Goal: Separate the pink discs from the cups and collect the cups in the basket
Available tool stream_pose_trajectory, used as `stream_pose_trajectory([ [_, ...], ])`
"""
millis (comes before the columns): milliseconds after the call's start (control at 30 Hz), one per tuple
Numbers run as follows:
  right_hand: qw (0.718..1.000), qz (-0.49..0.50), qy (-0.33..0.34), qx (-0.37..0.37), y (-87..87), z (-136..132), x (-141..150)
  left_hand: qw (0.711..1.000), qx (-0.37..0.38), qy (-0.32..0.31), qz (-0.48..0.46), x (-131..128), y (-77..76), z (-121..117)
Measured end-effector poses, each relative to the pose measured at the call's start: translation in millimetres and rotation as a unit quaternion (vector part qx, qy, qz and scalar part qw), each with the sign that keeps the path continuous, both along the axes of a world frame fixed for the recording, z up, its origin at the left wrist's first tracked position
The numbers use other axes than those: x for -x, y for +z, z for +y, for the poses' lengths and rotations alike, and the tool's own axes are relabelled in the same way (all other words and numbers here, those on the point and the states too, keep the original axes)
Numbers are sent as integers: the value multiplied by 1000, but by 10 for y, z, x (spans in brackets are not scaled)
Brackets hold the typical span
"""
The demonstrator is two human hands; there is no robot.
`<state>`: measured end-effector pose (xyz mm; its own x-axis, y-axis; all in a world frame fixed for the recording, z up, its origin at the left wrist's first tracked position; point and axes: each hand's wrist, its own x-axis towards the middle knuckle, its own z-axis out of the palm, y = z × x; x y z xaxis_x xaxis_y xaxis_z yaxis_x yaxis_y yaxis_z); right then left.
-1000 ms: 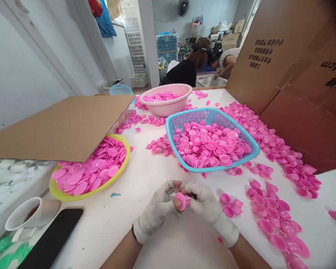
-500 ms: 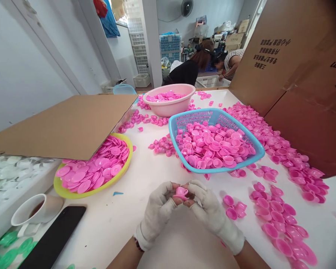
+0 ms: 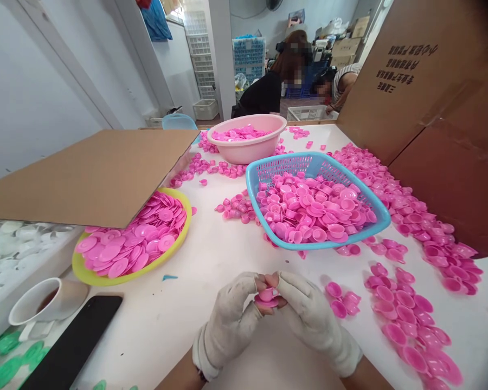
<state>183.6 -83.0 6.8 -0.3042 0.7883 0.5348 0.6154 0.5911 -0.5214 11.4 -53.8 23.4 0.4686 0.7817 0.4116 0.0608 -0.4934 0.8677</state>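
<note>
Pink toy cup [image 3: 267,294] on matching saucer [image 3: 266,303], above tabletop [image 3: 211,254]; left hand [image 3: 236,314] and right hand [image 3: 313,317] pinch it, fingers nearly closed. Slick gloves or uneven squeeze could tip the cup off the saucer.

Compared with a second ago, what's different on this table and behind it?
The small pink cup and its saucer, tipped sideways earlier, have been turned level between the left hand and right hand; neither hand has let go. Behind the table, the person in black has raised their head. The blue basket, pink basin and yellow basin stayed put.
</note>
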Motion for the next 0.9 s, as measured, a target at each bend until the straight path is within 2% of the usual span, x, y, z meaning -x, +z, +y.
stream_pose_trajectory([
  [100, 1000, -8, -3, 1, 35, -4, 29, 1000, -2, 23, -6, -21, -28, -28],
  [200, 1000, 0, -1, 4, 84, 41, 48, 998, 45, 33, -14, -34, -33, -51],
  [300, 999, -3, -41, -10, 204, 149, -27, 997, 57, 44, 32, 2, 48, 63],
  [367, 990, 3, -136, -34, 348, 234, -153, 993, 19, 83, 80, 96, 164, 274],
  [433, 961, 42, -263, -73, 524, 292, -320, 979, -37, 158, 124, 274, 301, 589],
  [467, 945, 67, -308, -88, 609, 300, -406, 963, -73, 207, 155, 393, 361, 772],
  [533, 929, 85, -347, -94, 737, 269, -555, 909, -156, 303, 239, 672, 426, 1145],
  [567, 934, 72, -342, -79, 764, 232, -610, 901, -158, 325, 241, 819, 423, 1317],
  [633, 954, 12, -301, -17, 726, 143, -673, 900, -144, 331, 244, 1092, 352, 1592],
  [667, 962, -25, -271, 25, 661, 102, -685, 893, -130, 334, 273, 1207, 298, 1685],
  [767, 959, -119, -216, 137, 346, 55, -675, 886, -79, 346, 299, 1415, 182, 1785],
  [833, 940, -160, -242, 181, 119, 101, -648, 887, -72, 364, 274, 1429, 205, 1727],
  [900, 917, -186, -292, 200, -67, 186, -614, 890, -81, 381, 238, 1348, 297, 1590],
])
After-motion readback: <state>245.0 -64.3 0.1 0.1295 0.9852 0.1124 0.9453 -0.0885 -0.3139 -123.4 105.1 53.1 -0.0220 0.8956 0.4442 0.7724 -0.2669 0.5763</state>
